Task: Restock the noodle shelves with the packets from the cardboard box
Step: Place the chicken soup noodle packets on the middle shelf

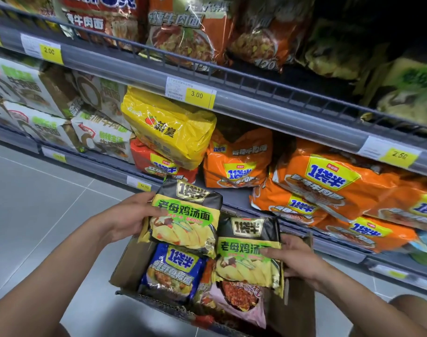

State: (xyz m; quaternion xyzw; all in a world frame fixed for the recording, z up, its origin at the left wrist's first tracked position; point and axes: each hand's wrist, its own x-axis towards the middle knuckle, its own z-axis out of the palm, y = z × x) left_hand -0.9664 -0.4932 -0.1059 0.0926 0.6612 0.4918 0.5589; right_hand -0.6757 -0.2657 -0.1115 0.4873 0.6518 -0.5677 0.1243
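My left hand (128,216) grips the left edge of a black-and-yellow noodle packet (186,216), lifted above the cardboard box (127,261) and just below the low shelf's front edge. My right hand (294,257) holds the right side of a second, matching packet (246,254) that sits over the box. Inside the box lie a blue packet (173,271) and a pink packet (241,297). The low shelf (234,198) shows a bare grey strip between red and orange multipacks.
A yellow multipack (168,127) lies on a red multipack (158,164) on the low shelf. Orange multipacks (329,190) are stacked to the right, white-and-green ones (37,103) to the left. The shelf above (231,93) carries price tags and more noodle bags. Grey floor tiles (37,203) stretch leftward.
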